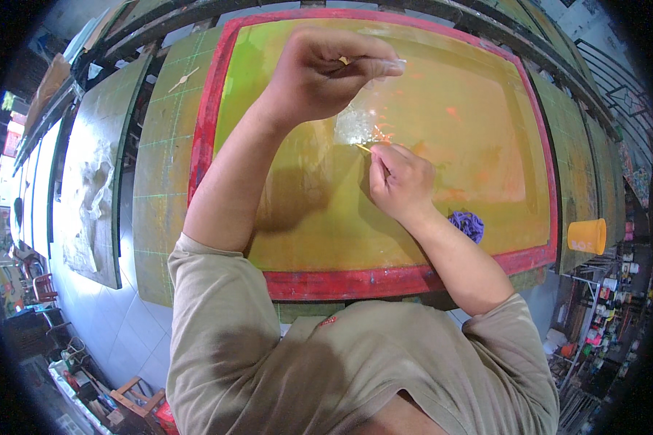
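Note:
Before me lies a large screen-printing frame (355, 284) with red edges and a yellow-green mesh (305, 196) stained orange on its right part. My right hand (403, 180) is closed around a thin yellow stick (363, 148). The stick's tip points at a bright, shiny patch (357, 125) near the middle of the mesh. Raised above the mesh on the far side, my left hand (325, 72) is closed in a pinch. Something small and whitish shows at its fingertips, too slight to name. A crumpled purple cloth (466, 226) rests on the mesh by my right forearm.
An orange cup (586, 236) stands right of the frame. A small pale stick (184, 79) lies on the green gridded board (168, 159) to the left. Beyond it, crumpled clear plastic (98, 181) covers another board. Shelves with several containers (608, 304) stand at lower right.

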Demonstrator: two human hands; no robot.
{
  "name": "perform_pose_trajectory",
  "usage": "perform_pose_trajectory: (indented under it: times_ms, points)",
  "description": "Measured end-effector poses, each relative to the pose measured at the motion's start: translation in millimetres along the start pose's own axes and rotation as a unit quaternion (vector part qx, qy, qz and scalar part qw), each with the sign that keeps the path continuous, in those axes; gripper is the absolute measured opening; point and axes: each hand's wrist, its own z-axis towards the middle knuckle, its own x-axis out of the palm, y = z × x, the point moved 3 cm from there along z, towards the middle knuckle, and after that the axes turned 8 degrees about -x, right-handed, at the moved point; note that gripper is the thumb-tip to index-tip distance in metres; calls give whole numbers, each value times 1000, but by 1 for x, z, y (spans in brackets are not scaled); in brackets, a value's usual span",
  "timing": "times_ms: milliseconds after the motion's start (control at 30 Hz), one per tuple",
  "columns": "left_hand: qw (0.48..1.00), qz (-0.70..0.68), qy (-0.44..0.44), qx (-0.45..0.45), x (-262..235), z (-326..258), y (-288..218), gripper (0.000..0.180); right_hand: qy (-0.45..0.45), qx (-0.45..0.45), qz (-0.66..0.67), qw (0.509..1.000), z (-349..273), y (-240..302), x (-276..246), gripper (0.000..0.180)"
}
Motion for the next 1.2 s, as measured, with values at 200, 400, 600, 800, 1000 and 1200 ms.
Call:
perform_pose_trajectory:
  times_ms: [200,400,600,800,1000,1200]
  points:
    - [1000,-12,1,4,1,0,-1,8,17,-12,-7,1000,1,2,-1,3]
    - [1000,0,6,11,1,1,-1,8,17,-32,-15,999,1,2,1,9]
    - [999,-27,8,26,2,1,-2,8,36,-33,-17,999,1,5,2,8]
    - [998,63,11,4,-9,0,6,8,-17,-20,-6,1000,0,0,-1,8]
    - [998,54,20,6,-11,2,8,9,-40,14,-37,998,-1,-2,-3,7]
    - [999,35,25,11,-10,1,9,9,-31,13,-23,999,-1,-3,-1,7]
